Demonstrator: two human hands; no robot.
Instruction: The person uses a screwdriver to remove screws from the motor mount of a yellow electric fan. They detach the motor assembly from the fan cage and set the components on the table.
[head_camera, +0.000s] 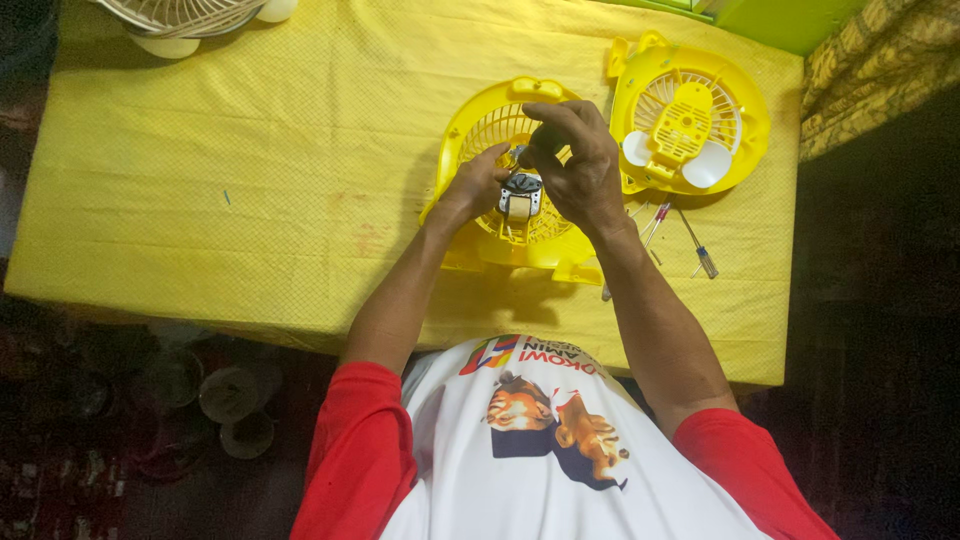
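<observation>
Left hand (478, 186): rests on the grille of the yellow fan housing (512, 180), fingers curled narrow against the small motor (521, 195); whether they pinch it or only steady it, I cannot tell.
Right hand (578, 165): arched over the top of the motor, grip closed around something small and dark at the fingertips; what it is, I cannot tell, the fingers hide it.
Fan housing: lies flat on the table (250, 170), near the middle of the yellow cloth, close to the person's edge; motor sits at its centre.
Second housing (688, 125): yellow, lies just beside the first on the right, apart from both hands.
Screwdrivers (680, 235): two or three thin ones lie loose on the cloth between the housings and the table edge, below the right wrist.
White fan guard (185, 14): far corner of the table, well apart.
Risk 1: small part in the right grip could slip and drop through the grille slots; cause, fingertip hold with no clear view under the hand.
Risk 2: motor could tilt off its seat; cause, it looks steadied by fingers only.
Risk 3: right forearm could sweep the screwdrivers off the edge; cause, they lie right beneath it.
Risk 4: housing could slide on the cloth under sideways push.
</observation>
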